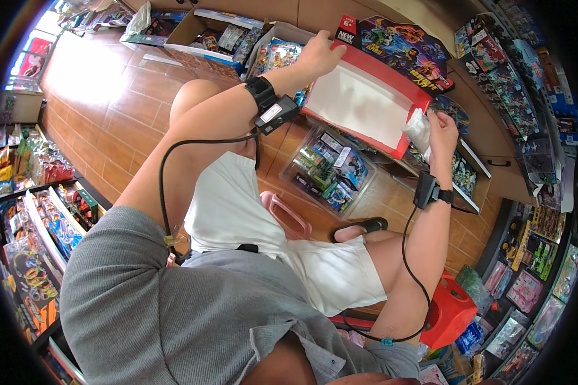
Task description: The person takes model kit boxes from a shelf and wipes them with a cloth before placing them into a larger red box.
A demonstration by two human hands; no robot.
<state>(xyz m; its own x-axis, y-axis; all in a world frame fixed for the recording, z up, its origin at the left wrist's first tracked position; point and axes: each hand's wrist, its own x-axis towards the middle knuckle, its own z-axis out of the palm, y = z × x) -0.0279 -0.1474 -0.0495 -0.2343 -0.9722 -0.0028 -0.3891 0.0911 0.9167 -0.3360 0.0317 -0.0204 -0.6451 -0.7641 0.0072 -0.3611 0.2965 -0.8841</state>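
An empty red cardboard display box (pixel 361 103) with a white inside and a printed, raised lid (pixel 400 50) lies tilted before me. My left hand (pixel 320 55) grips its upper left corner, thumb on the red edge. At the box's right end is my right hand (pixel 442 134), fingertips pinched at the rim, with a crumpled whitish plastic or tissue piece (pixel 418 129) between the hand and the box. Whether that piece is held in the palm is partly hidden.
A clear plastic tub (pixel 330 173) of small boxed toys stands on the tiled floor below. Open cartons of packets (pixel 221 36) are at the upper left. Another open carton (pixel 467 173) sits right, near stacked toy boxes (pixel 503 77). A red plastic stool (pixel 448 310) is at lower right.
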